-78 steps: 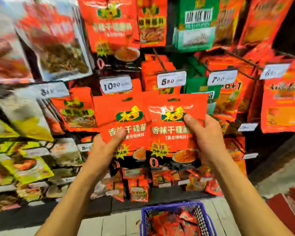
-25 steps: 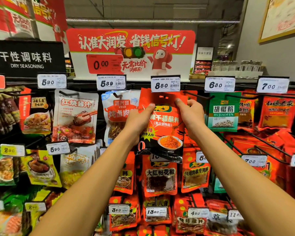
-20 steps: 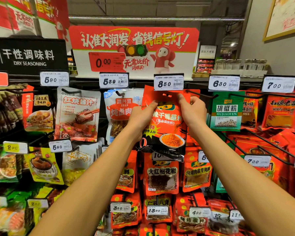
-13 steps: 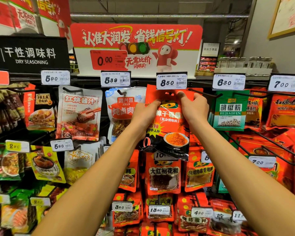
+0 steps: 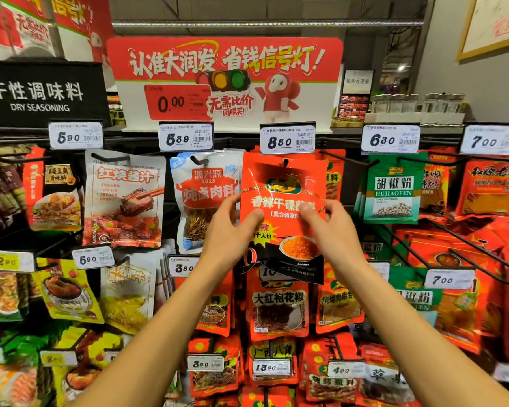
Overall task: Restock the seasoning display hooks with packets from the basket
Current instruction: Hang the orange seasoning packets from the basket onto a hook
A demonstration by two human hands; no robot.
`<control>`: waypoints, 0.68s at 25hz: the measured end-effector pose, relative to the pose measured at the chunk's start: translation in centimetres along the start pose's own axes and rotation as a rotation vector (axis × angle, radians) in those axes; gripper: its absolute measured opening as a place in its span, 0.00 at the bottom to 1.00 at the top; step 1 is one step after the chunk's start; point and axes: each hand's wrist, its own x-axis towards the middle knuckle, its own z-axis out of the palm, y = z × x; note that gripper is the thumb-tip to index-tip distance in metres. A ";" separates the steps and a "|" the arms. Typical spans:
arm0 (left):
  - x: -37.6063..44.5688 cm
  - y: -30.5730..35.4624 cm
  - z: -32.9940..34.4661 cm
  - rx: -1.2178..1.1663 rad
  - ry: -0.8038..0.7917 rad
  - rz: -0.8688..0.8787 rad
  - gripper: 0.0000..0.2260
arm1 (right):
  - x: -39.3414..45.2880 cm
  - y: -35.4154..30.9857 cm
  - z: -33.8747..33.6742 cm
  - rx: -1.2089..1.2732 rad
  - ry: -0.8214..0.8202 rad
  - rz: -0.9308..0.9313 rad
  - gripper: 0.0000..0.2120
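Note:
A red and black seasoning packet hangs at the front of the top-row hook, under the 8.50 price tag. The hook tip pokes through the hole at the packet's top. My left hand pinches the packet's left edge at mid-height, thumb on the front. At the right edge my right hand pinches it the same way. The fingers behind the packet are hidden. The basket is out of view.
Neighbouring hooks carry a white and red packet on the left and green pepper packets on the right. Bare black hook rods jut out at the right. More red packets hang in the rows below.
The packet's hole has gone onto the hook under the 8.50 tag. Both hands slid from its top corners down to mid-height. Earlier I lifted packets from low up to the top row.

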 end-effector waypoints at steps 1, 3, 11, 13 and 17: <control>0.0 -0.4 -0.1 -0.022 -0.054 -0.025 0.24 | -0.3 0.5 0.2 -0.046 0.003 -0.016 0.26; 1.1 -0.6 0.2 0.022 -0.041 -0.031 0.23 | 0.9 0.6 0.6 -0.108 0.029 -0.023 0.16; 9.9 -0.1 4.1 0.309 0.101 -0.244 0.18 | 10.8 0.9 3.3 -0.228 0.044 0.185 0.21; 10.2 -0.5 4.8 0.364 0.110 -0.267 0.18 | 11.3 1.4 3.4 -0.254 0.054 0.245 0.24; 9.5 -0.8 5.1 0.409 0.110 -0.243 0.17 | 11.0 2.4 3.1 -0.202 0.019 0.229 0.26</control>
